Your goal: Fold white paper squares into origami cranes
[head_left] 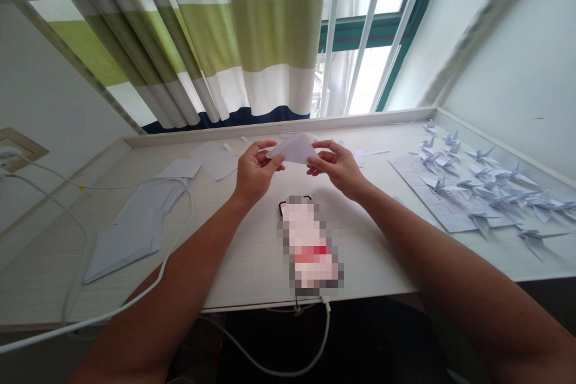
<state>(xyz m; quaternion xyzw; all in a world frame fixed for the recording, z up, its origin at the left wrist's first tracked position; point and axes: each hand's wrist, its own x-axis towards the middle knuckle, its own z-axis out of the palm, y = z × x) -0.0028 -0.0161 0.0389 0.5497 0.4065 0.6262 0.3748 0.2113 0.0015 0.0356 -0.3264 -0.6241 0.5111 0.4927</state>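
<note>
Between my two hands a folded piece of white paper is held up above the far middle of the desk. My left hand pinches its left corner between thumb and fingers. On the other side, my right hand grips the right edge the same way, thumb in front. Below the hands lies a phone, its screen blurred out, with a white cable at its near end.
Several folded paper cranes cover the right side, some on a printed sheet. Stacks of white paper lie at left, with loose sheets behind. A white cable crosses the left side. A raised rim runs along the back.
</note>
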